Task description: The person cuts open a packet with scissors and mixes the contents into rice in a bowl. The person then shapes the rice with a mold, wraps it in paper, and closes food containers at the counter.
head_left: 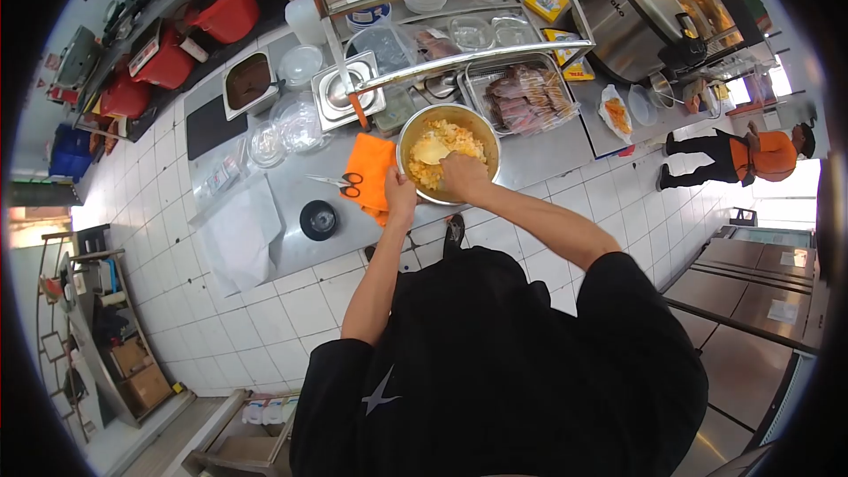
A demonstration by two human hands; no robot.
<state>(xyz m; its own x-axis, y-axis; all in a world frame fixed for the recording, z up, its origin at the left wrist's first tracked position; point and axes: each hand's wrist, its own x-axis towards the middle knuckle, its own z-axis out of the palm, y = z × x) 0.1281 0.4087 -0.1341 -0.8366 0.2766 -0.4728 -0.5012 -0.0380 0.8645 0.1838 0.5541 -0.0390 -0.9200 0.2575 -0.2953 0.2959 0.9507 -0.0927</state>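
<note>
A round metal bowl stands at the front edge of the steel counter, with a yellow-orange rice-like mix inside. My left hand grips the bowl's near left rim. Inside the bowl, my right hand is closed around the handle of a pale rice paddle, whose blade lies in the mix. Its grip is mostly hidden by my fingers. Left of the bowl is an orange cloth, with black-handled scissors lying partly on it.
A black round container and white sheets lie on the left. Behind the bowl are a steel insert with a lid, a tray of packed meat and a metal shelf. A person in orange stands at far right.
</note>
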